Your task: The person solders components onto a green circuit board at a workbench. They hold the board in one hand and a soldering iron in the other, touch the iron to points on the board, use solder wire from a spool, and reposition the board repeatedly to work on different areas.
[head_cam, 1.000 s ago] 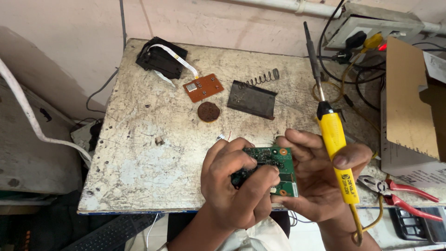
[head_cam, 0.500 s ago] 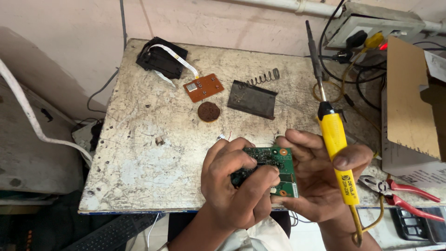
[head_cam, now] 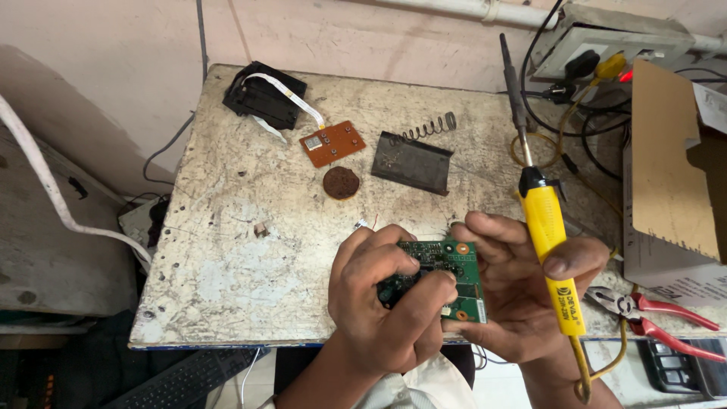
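Green circuit board (head_cam: 453, 274) sits right at the near edge of the workbench, held up between both hands just above the tabletop. The left hand (head_cam: 386, 303) wraps over the board's left side, fingers curled tight across its face, so a good chunk of the board is hidden under them. The right hand (head_cam: 522, 291) cradles the right side from underneath, fingers folded around the edge, and at the same time it's got a yellow-handled soldering iron (head_cam: 547, 250) pinned under the thumb. The iron stands nearly upright, its dark metal tip pointing away toward the wall, its cord trailing down off the near edge.

Further out on the scuffed white table (head_cam: 227, 250): a dark metal plate (head_cam: 413, 163) with a coil spring (head_cam: 428, 127) just behind it, a small round brown disc (head_cam: 341, 182), an orange-brown little board (head_cam: 332, 143), and a black part with a white ribbon cable (head_cam: 265, 98) near the far left corner.

Off to the right there's a pair of red-handled pliers (head_cam: 655, 314), a cardboard box (head_cam: 670, 174), and a wall socket strip (head_cam: 606, 45) with a tangle of wires around it. A black keyboard (head_cam: 189, 379) peeks out below the table.
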